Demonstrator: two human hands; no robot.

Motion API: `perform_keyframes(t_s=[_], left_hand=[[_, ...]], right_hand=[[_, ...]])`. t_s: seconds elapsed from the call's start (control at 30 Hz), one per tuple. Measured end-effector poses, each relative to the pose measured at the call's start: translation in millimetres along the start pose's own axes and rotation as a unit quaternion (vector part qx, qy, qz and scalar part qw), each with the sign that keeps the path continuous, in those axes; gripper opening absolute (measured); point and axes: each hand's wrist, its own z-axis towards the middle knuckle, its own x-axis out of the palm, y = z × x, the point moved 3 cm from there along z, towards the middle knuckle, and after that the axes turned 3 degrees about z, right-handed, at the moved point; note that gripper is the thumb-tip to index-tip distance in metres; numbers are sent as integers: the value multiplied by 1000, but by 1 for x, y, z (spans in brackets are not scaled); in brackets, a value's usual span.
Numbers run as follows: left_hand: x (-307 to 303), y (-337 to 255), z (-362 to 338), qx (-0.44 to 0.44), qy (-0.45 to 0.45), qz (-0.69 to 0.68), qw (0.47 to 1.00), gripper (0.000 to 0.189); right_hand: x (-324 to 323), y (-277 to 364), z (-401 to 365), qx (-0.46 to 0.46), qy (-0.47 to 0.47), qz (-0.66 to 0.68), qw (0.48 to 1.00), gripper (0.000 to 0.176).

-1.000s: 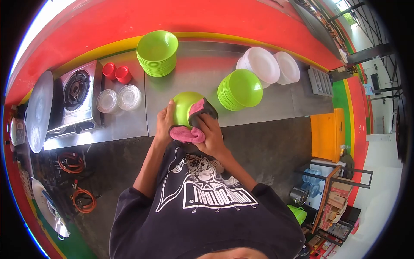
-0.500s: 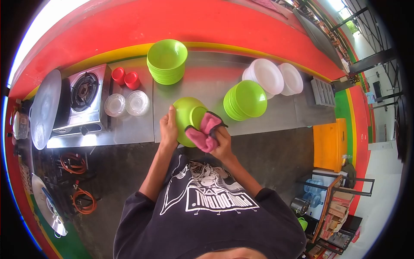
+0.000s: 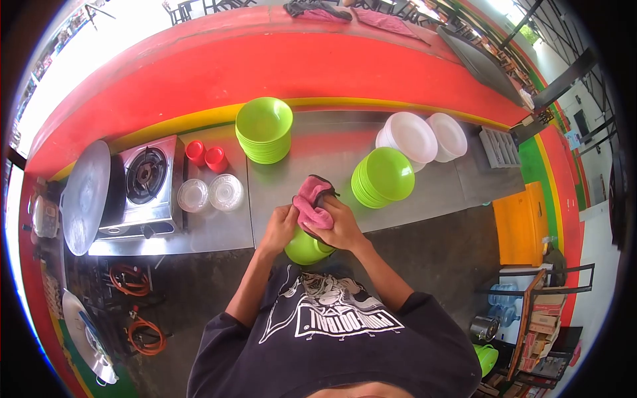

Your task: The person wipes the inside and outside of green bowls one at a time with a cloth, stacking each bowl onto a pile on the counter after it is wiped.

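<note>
A green bowl [image 3: 306, 248] is tilted close to my chest, just off the front edge of the metal counter. My left hand [image 3: 281, 227] is closed on its upper left rim. A pink cloth with dark edging [image 3: 312, 202] is bunched in my right hand [image 3: 340, 224], which presses it against the top of the bowl. Both hands nearly meet there and hide much of the bowl. Beyond them on the counter stand a tall stack of green bowls [image 3: 264, 129] and a second, leaning stack of green bowls [image 3: 383, 178] to the right.
A gas stove [image 3: 147, 182] and a large round metal pan [image 3: 86, 198] are at the left. Two red cups [image 3: 206, 156] and clear dishes [image 3: 225, 192] sit beside the stove. White bowls [image 3: 413, 137] and a grey rack [image 3: 499, 148] stand at the right, near an orange bin [image 3: 521, 224].
The held bowl has come closer to my chest and turned. My hands have drawn together, and the cloth has moved to the bowl's far upper side. The camera view has shifted.
</note>
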Motion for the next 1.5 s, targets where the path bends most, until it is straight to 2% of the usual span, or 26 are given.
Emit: perform_keyframes(t_s=[0.1,0.2,0.23,0.33,0.4,0.53,0.67,0.8,0.83,0.97,1.0,1.07,1.13,1.2,1.23,1.3,1.33,1.4,1.43,1.47,1.5], left_hand=[[-7,-33,-12,-15,-28,-23,999,49],[-12,-37,-13,-7,-111,-89,990,51],[-16,-27,-11,0,-140,-100,985,51],[-19,-15,-8,5,-206,-143,968,50],[-11,-15,-5,-15,-266,-193,944,51],[-6,-17,-3,-4,-236,-84,968,52],[-5,-20,3,12,-210,-5,978,55],[-3,-30,4,50,-153,85,983,54],[-2,-31,4,56,-139,101,984,53],[4,-41,1,71,-94,117,986,50],[7,-46,0,84,-89,123,985,50],[13,-59,-5,114,-56,148,981,49],[17,-71,-9,150,3,189,970,47],[20,-67,-4,255,62,252,931,45],[23,-66,-2,308,90,281,904,45],[29,-62,5,292,88,324,896,44],[33,-63,7,284,88,345,891,45],[54,-76,14,304,-17,242,921,47],[64,-81,16,310,-69,188,930,50],[73,-80,20,278,-49,136,950,48],[81,-77,23,243,-29,85,966,47]], right_hand=[[12,-45,-12,133,-24,178,975,36],[32,-61,-30,182,-129,259,940,40],[39,-60,-34,182,-135,278,933,43],[57,-30,-48,164,-235,283,915,43],[64,-26,-57,80,-185,149,968,42],[48,0,-43,-51,-96,-61,992,41],[38,-18,-31,32,-29,-6,999,40],[30,-32,-11,82,-63,75,992,40],[28,-28,-7,134,-134,217,958,43],[23,-58,-11,236,-135,274,922,47],[19,-62,-14,283,-139,320,894,47],[7,-70,-19,372,-147,406,822,48],[-8,-77,-25,397,-144,523,741,45],[-21,-81,-34,410,-138,631,644,44],[-28,-82,-39,384,-158,637,649,44],[-42,-79,-49,331,-197,646,659,44],[-49,-75,-54,336,-226,628,664,43],[-64,-65,-67,345,-287,590,671,41],[-70,-72,-79,315,-283,591,687,40],[-76,-79,-90,285,-279,591,701,41],[-79,-71,-87,264,-339,546,719,43]])
